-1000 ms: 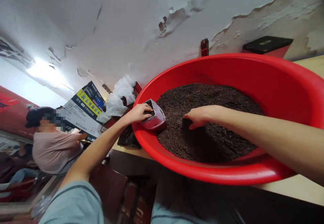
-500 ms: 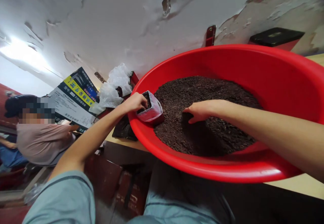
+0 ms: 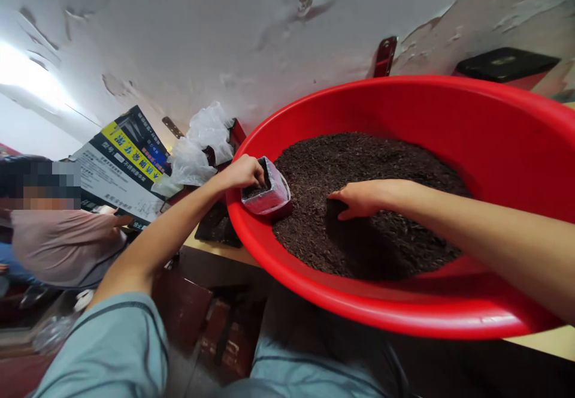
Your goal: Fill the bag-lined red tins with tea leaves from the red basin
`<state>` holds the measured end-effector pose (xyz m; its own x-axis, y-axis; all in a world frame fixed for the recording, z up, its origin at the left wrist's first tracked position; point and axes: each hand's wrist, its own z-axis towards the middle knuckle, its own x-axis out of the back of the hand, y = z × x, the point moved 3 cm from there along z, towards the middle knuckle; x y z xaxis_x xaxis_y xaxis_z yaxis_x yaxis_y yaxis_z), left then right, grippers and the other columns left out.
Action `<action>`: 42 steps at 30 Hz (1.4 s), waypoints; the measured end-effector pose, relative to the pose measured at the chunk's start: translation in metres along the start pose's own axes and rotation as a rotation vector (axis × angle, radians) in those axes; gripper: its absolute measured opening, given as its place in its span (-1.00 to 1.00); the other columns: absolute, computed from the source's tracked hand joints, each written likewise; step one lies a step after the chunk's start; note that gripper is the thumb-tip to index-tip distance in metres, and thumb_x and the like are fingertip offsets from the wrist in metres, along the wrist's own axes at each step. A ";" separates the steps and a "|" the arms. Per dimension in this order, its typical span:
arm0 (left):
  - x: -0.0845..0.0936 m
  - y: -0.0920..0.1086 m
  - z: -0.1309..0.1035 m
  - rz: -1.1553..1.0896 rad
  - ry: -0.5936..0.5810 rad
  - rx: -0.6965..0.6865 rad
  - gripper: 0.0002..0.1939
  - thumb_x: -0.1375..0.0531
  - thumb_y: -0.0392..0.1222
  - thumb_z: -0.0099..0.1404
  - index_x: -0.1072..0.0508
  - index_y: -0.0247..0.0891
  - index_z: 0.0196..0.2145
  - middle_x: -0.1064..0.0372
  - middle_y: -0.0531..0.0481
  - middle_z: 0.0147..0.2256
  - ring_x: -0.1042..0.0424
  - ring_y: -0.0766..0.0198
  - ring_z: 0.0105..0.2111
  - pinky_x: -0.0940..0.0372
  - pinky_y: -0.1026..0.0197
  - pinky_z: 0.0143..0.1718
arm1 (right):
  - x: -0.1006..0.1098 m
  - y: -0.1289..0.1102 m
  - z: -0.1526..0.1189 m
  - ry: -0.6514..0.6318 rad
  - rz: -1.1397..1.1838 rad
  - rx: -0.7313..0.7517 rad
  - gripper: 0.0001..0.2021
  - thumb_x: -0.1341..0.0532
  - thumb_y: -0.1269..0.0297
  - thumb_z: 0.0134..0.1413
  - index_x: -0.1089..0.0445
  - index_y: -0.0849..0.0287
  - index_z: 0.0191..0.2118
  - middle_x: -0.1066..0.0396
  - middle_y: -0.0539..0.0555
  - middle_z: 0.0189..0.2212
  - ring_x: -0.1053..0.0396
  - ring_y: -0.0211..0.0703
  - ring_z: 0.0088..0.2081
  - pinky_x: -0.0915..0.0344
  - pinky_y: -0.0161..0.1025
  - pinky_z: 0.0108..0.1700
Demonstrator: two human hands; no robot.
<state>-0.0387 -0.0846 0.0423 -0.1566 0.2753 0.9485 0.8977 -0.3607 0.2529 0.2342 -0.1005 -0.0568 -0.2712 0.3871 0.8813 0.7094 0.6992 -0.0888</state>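
A big red plastic tub [image 3: 314,293] holds loose, dark brown shredded material [image 3: 309,176]. Inside its left edge stands a small red box with a clear plastic liner [image 3: 279,197], tilted, its opening toward my left hand [image 3: 246,173]. My left fingers are curled and reach down into that opening; whatever they pinch is hidden. My right hand [image 3: 359,199] rests low over the shreds, thumb and fingers bent around a dark patch. I cannot tell if that patch is a clump, a small object or shadow.
Crumpled clear plastic bags [image 3: 204,137] over red boxes lie left of the tub. A printed carton [image 3: 121,170] stands beyond them, near a seated person [image 3: 67,245]. A red box with a black lid [image 3: 507,65] is behind the tub, against the peeling wall [image 3: 202,38].
My left hand has lifted slightly within the small box's opening. My right hand stays almost in place. The view has shifted a little to the right.
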 end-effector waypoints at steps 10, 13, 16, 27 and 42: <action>0.000 0.002 0.007 -0.006 0.058 -0.027 -0.81 -0.34 -0.48 -0.07 -0.66 -0.22 -0.53 -0.56 0.05 -0.55 -0.46 0.32 -0.55 -0.30 0.32 -0.41 | -0.005 0.004 0.005 0.053 0.060 0.003 -0.33 -0.30 0.17 0.15 -0.30 0.31 0.34 -0.48 0.37 0.11 -0.51 0.22 0.06 -0.41 -0.01 0.05; 0.012 0.000 0.006 -0.031 0.147 -0.022 -0.82 -0.35 -0.43 -0.03 -0.69 -0.21 -0.47 -0.58 0.03 -0.50 -0.52 0.27 -0.48 -0.34 0.29 -0.33 | -0.005 0.004 0.005 0.032 0.037 0.022 -0.33 -0.28 0.18 0.17 -0.28 0.34 0.35 -0.47 0.39 0.12 -0.51 0.21 0.08 -0.40 -0.02 0.06; 0.019 -0.006 0.003 0.065 0.215 0.046 -0.79 -0.33 -0.48 -0.01 -0.69 -0.24 -0.47 -0.58 0.00 -0.50 -0.55 0.22 -0.44 -0.35 0.26 -0.28 | -0.003 0.002 0.003 0.026 0.007 0.026 -0.34 -0.26 0.17 0.18 -0.27 0.31 0.36 -0.48 0.36 0.12 -0.51 0.19 0.08 -0.41 -0.03 0.06; 0.011 -0.015 -0.003 0.097 0.196 0.018 -0.77 -0.29 -0.47 0.02 -0.70 -0.24 -0.42 -0.61 0.03 -0.44 -0.56 0.25 -0.41 -0.36 0.32 -0.29 | -0.006 0.005 0.007 0.058 0.028 0.019 -0.34 -0.28 0.14 0.15 -0.32 0.29 0.33 -0.48 0.35 0.12 -0.50 0.21 0.09 -0.39 0.01 0.10; -0.004 -0.009 0.002 -0.011 0.176 -0.021 -0.75 -0.27 -0.51 -0.05 -0.68 -0.24 -0.47 -0.60 0.01 -0.47 -0.55 0.23 -0.42 -0.39 0.28 -0.24 | -0.001 0.002 0.003 0.061 0.002 0.011 -0.44 -0.28 0.14 0.16 -0.40 0.26 0.25 -0.54 0.34 0.02 -0.54 0.21 0.00 -0.42 -0.02 -0.01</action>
<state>-0.0459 -0.0810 0.0359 -0.2377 0.1196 0.9640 0.8871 -0.3776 0.2656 0.2344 -0.0977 -0.0591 -0.2294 0.3519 0.9075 0.7030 0.7047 -0.0955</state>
